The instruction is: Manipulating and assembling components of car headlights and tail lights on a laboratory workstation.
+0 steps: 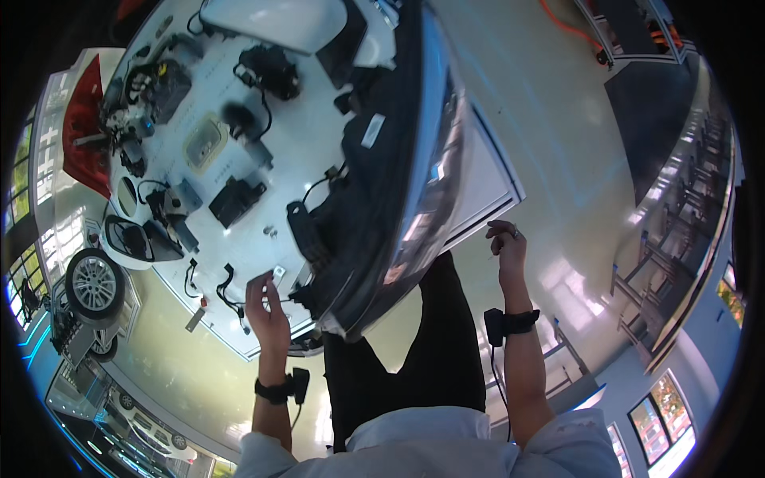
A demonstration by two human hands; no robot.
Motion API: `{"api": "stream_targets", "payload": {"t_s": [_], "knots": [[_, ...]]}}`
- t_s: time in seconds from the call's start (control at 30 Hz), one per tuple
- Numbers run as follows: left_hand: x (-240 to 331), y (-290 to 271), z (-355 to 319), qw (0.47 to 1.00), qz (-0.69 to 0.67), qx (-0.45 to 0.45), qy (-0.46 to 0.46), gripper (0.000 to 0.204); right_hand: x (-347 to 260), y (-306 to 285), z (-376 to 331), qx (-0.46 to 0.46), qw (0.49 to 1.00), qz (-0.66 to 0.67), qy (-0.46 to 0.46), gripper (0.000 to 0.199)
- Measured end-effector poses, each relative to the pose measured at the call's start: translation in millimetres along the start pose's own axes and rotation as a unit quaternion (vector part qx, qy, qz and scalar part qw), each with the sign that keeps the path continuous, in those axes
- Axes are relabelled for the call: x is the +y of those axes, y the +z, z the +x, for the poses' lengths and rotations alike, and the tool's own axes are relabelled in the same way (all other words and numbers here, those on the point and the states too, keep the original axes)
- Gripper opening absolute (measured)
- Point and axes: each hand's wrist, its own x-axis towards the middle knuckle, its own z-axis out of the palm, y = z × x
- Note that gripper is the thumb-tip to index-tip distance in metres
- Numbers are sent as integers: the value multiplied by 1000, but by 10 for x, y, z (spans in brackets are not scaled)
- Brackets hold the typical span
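Note:
A large car headlight (pixel 437 159) with a clear curved lens and black housing lies across the white table, right in front of me. My left hand (pixel 269 319) is raised at the table's near edge, left of the headlight's near end. Its fingers point forward with a gap at the thumb, and I see nothing in them. Black cable connectors (pixel 229 291) lie just left of that hand. My right hand (pixel 510 245) hovers right of the headlight, near the table's corner. Its fingers are loosely bent and apart, with nothing visible in them.
The white table (pixel 231 179) carries several car parts, including a black box (pixel 237 201), a motor-like part (pixel 269 70) and a side mirror (pixel 131 237). A red tail light (pixel 86 131) is at the left edge. Beyond stands a wheel (pixel 95 287); benches (pixel 661 263) are at right.

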Motion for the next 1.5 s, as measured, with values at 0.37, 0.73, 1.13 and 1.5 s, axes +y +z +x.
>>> {"api": "stream_targets", "payload": {"t_s": [0.37,0.73,1.13,1.5], "knots": [[2004,1283,70,953,233,95,166,56,-2598,-129,1838,-242,789,-526,-207,32],[1872,1221,109,970,175,99,140,60,-3832,1726,3215,-228,566,-679,-408,24],[1722,1288,89,982,118,106,106,55,-2281,2909,3315,-292,590,-658,-365,43],[1554,1351,12,980,110,118,116,54,-2546,2340,3847,-378,605,-556,-427,38]]}}
